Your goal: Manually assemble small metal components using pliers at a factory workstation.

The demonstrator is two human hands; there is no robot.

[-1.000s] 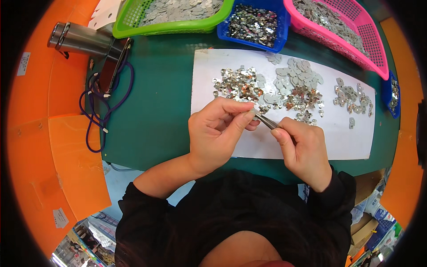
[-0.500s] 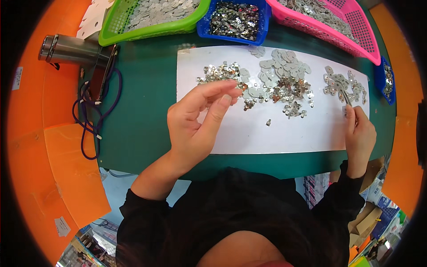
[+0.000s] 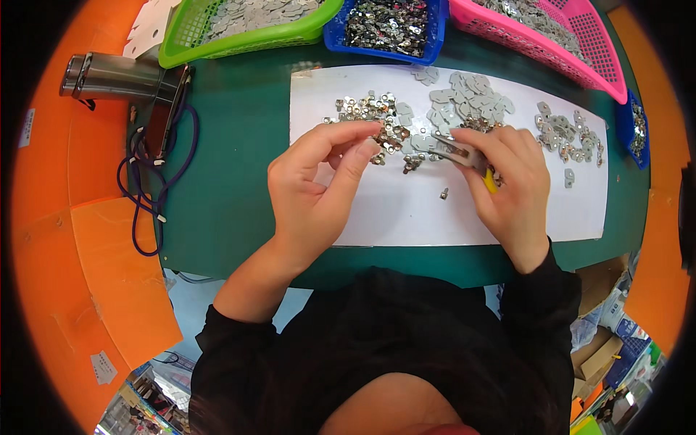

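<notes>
My left hand (image 3: 308, 185) hovers above the left part of a white board, thumb and fingertips brought together. Whatever they pinch, if anything, is too small to make out. Closed around a pair of pliers (image 3: 458, 151) with a yellow grip is my right hand (image 3: 516, 177), over the middle of the board. The plier jaws point left toward my left fingertips. Below and behind the hands lie small shiny metal pieces (image 3: 367, 106) and a heap of flat grey plates (image 3: 471, 98). One small metal piece (image 3: 444, 193) lies apart near the front.
The white board (image 3: 406, 225) rests on a green table (image 3: 225, 217). A separate group of grey pieces (image 3: 569, 134) lies at its right. Behind stand green (image 3: 254, 51), blue (image 3: 384, 52) and pink (image 3: 536, 54) baskets of parts. A steel flask (image 3: 119, 77) and a dark cord (image 3: 194, 138) lie left.
My right hand has swung left with the pliers, from the right-hand group to the middle. A single grey piece now lies in front of that group. My left hand has barely moved.
</notes>
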